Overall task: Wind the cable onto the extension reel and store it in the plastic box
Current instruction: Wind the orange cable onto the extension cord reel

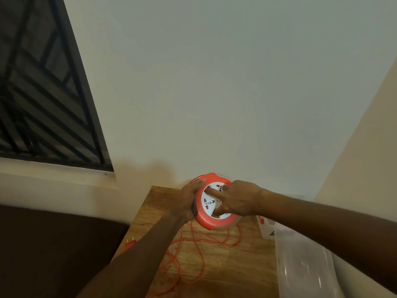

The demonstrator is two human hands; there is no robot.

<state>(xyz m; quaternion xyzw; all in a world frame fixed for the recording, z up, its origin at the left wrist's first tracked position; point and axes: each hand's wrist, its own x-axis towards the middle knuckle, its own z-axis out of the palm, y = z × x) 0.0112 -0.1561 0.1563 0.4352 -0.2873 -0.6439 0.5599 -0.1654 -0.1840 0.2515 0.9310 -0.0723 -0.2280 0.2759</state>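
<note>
A round orange extension reel (204, 221) with a white socket face is held up above the wooden table (225, 272). My left hand (190, 201) grips its left rim. My right hand (236, 201) rests on the white face, with a finger and the thumb pressed into it. The thin orange cable (193, 254) lies in loose loops on the table below the reel. Its orange plug (130, 244) sits at the table's left edge. The clear plastic box (305, 265) stands on the right side of the table, partly under my right forearm.
A white card or package with a red mark (266, 226) lies between the reel and the box. The table stands against a pale wall in a corner. A barred window (43, 93) is at the left, with a dark surface below it.
</note>
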